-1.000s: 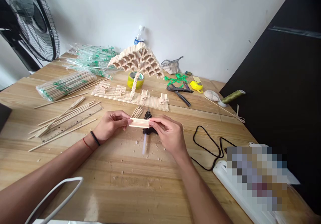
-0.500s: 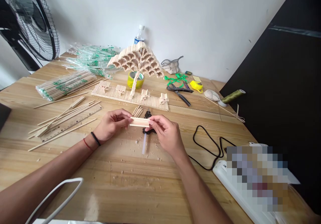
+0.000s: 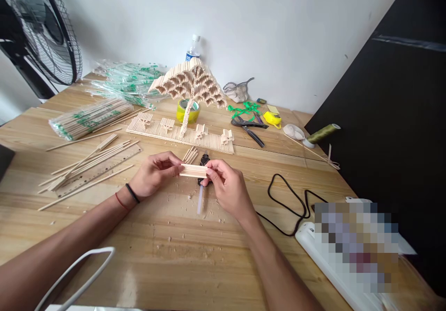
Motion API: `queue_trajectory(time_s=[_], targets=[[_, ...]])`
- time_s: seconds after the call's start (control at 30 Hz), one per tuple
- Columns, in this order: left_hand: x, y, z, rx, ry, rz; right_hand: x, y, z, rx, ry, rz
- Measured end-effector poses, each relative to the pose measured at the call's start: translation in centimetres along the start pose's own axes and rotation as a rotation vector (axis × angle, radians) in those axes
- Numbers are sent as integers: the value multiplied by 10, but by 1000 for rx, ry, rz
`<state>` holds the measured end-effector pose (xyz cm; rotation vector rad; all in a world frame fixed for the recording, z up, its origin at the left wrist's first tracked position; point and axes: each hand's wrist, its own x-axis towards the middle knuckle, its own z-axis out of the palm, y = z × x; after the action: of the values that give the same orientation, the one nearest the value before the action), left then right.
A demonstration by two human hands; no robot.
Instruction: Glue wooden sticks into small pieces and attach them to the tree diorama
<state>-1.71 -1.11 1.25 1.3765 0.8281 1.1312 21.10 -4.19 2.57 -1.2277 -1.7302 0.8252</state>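
My left hand [image 3: 153,175] and my right hand [image 3: 228,188] pinch the two ends of a small flat panel of glued wooden sticks [image 3: 193,170], held level just above the wooden table [image 3: 174,255]. Under the panel lies a black glue gun [image 3: 203,162] with a clear glue stick [image 3: 200,199] pointing toward me. A few short cut sticks [image 3: 190,154] lie just beyond. Farther back stands a wooden stick model [image 3: 186,102]: a tree-like canopy on a slatted base with small benches.
Loose long sticks and a ruler [image 3: 99,169] lie at left, wrapped chopstick bundles [image 3: 88,118] behind them. A fan [image 3: 38,27] stands far left. Yellow tape [image 3: 188,111], scissors [image 3: 249,129], a thread spool [image 3: 322,134], a black cable [image 3: 289,204] and a white device [image 3: 324,255] sit at right.
My right hand has slid a little to the left along the panel and its fingers have curled in more. The left hand and panel have barely moved.
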Motion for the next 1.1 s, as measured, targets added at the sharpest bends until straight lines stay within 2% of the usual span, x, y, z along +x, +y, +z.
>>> queue_trajectory(time_s=[0.2, 0.53, 0.73, 0.9, 1.1], targets=[[0, 0, 0, -3, 6, 20, -1, 0, 3, 27, 20, 16], [-1, 3, 1, 25, -15, -39, -1, 2, -2, 129, 53, 31], [1, 2, 1, 54, -1, 9, -1, 1, -3, 270, -3, 92], [2, 1, 1, 37, 13, -8, 0, 2, -4, 416, -43, 127], [2, 1, 1, -5, 13, -24, 1, 0, -8, 468, -100, 161]])
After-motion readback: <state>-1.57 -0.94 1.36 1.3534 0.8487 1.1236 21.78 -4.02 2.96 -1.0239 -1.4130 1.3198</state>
